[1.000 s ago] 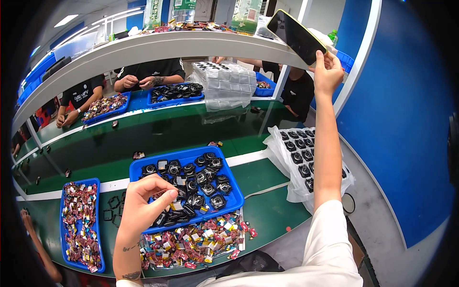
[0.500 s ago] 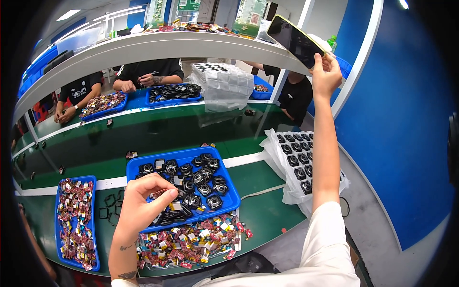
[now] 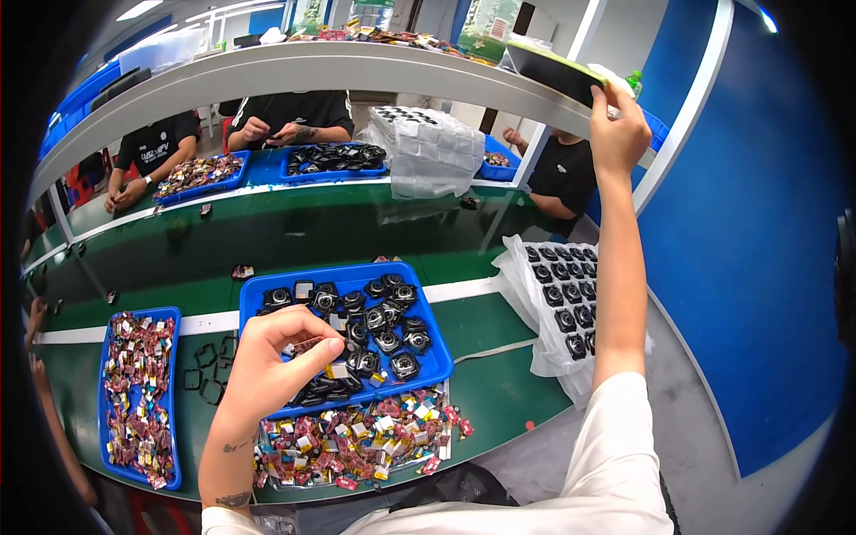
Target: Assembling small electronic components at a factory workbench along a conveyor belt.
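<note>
My right hand (image 3: pixel 620 132) is raised to the upper shelf and grips the near end of a phone (image 3: pixel 555 75) with a dark screen and a yellow-green case. The phone lies at a shallow tilt at the shelf's edge; whether it touches the shelf I cannot tell. Over the near left part of a blue tray (image 3: pixel 443 357), my left hand (image 3: pixel 278 361) is closed in a pinch on a small reddish circuit board (image 3: pixel 303 344), mostly hidden by the fingers. Black square camera-like housings (image 3: pixel 386 340) fill the tray below it.
Small red, white and yellow circuit parts (image 3: pixel 357 441) are heaped before the tray. More lie in a narrow blue tray (image 3: pixel 176 401) at left, beside black frames (image 3: pixel 212 390). A white tray of housings (image 3: pixel 562 294) stands right. Across the green bench (image 3: pixel 348 223), co-workers sit behind the shelf (image 3: pixel 294 78).
My right hand has tipped the phone from a steep slant to nearly flat, its screen now barely visible. The left hand keeps its pinch. The whole view has shifted slightly.
</note>
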Tool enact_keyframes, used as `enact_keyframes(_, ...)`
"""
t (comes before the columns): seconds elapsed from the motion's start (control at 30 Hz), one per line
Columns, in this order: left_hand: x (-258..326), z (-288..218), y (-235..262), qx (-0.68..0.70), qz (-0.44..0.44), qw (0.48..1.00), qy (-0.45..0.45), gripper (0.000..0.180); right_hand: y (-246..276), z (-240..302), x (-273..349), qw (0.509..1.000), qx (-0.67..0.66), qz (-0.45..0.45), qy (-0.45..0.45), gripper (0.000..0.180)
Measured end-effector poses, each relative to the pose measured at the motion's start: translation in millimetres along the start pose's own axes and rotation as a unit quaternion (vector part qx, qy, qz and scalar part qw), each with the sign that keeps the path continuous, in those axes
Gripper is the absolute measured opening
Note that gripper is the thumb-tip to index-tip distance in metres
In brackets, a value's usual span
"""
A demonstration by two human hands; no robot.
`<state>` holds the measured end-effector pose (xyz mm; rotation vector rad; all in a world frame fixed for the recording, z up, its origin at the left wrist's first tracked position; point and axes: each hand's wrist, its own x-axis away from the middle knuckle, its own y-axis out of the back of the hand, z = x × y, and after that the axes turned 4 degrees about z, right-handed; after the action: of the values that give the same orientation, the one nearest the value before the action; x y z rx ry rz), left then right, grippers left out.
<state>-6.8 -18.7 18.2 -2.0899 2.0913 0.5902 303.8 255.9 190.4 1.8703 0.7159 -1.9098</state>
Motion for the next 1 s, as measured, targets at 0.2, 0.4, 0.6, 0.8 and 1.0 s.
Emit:
enact_keyframes(0.2, 1, -2, -1, 0.003, 0.005, 1.0, -0.01, 0.01, -21, 4, 12, 0.976, 0.095, 0.085, 0.176, 0.017)
enact_keyframes(0.4, 1, 1, 0, 0.008, 0.005, 1.0, 0.0, 0.009, -53, 4, 29, 0.966, 0.144, 0.122, 0.175, 0.035)
enact_keyframes(0.6, -1, 0, 5, 0.007, -0.003, 1.0, -0.023, 0.011, -50, 11, 48, 0.97, 0.073, 0.2, 0.114, 0.049)
enact_keyframes(0.8, 1, 2, 11, -0.003, -0.023, 0.999, -0.025, 0.013, -10, 89, 109, 0.969, -0.101, 0.224, 0.02, 0.033)
enact_keyframes(1.0, -4, 6, 5, 0.0, -0.016, 1.0, -0.021, 0.013, 28, 162, 246, 0.756, -0.279, 0.586, 0.078, 0.029)
